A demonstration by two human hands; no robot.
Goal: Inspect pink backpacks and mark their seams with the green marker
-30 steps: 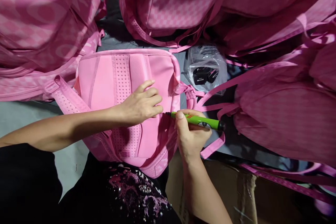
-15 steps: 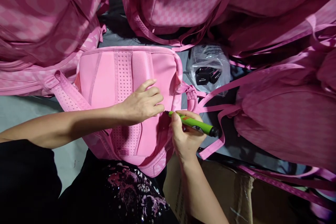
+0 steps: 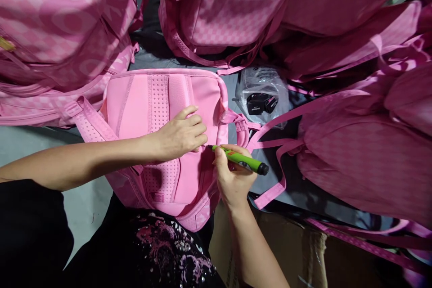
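Evidently the likeliest mishap is a stray ink mark: the dark tip of the green marker pen [image 3: 241, 158] sits just beside the curled fingertips of the left hand [image 3: 182, 135], so a slip could smear those fingers or the pale pink backpack [image 3: 135, 108]. The soft padding might also give under pressure and throw the tip off line. A loose webbing strap [image 3: 270, 195] lies near the right hand [image 3: 236, 182] and could catch it.

The pen lies over the backpack's right side, tip toward the left hand; its long axis slants gently from upper left to lower right. The backpack rests back panel upward, at the person's lap, its longer axis seemingly running away from the body.

The right hand's fingers close firmly around the barrel, thumb on top. The left hand's fingers bend against the panel; whether they pinch anything cannot be told.
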